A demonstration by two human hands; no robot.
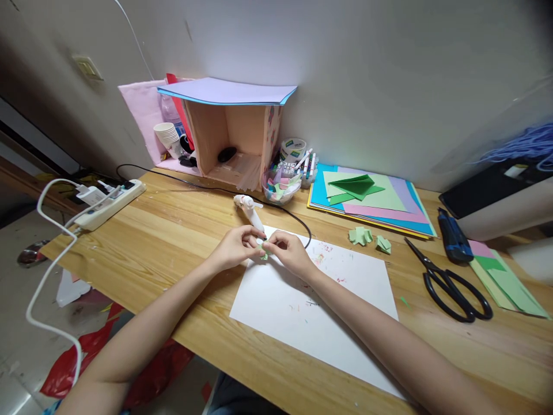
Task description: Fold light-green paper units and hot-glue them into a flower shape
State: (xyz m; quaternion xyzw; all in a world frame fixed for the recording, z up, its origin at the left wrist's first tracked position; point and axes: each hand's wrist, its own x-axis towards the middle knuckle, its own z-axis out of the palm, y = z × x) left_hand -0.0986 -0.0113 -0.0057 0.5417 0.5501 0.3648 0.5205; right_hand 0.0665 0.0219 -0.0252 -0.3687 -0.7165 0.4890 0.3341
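Both hands meet over the upper left corner of a white sheet (319, 300) on the wooden desk (173, 242). My left hand (235, 246) and my right hand (290, 251) pinch a small light green folded paper piece (264, 251) between their fingertips. A white glue gun (249, 211) lies just behind the hands, its black cord running back to the left. Two more small green folded pieces (360, 235) (383, 244) lie to the right of the sheet's top edge.
Black scissors (451, 283) and a blue tool (451, 236) lie at the right. A stack of coloured paper (371, 199), a bowl of scraps (280, 189), markers, tape and an open wooden box (228, 144) stand at the back. A power strip (110, 204) sits at the left edge.
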